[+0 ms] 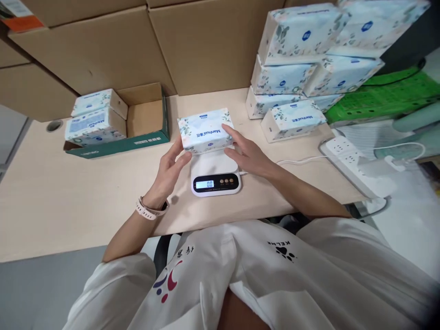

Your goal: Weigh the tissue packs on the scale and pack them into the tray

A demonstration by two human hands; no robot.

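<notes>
A white tissue pack [205, 129] with floral print and blue lettering is held between both my hands just above the white kitchen scale [215, 176]. My left hand [172, 167] grips its left end, fingers curled under it. My right hand [244, 151] presses its right end, fingers along the top edge. The scale's display [205, 184] reads zero. A pale watch band sits on my left wrist [147, 210].
An open cardboard tray [144, 117] at the back left holds two tissue packs [94, 117]. Several more packs [302, 68] are stacked at the back right. A white power strip [347, 156] lies at the right. Brown cartons [137, 41] line the back.
</notes>
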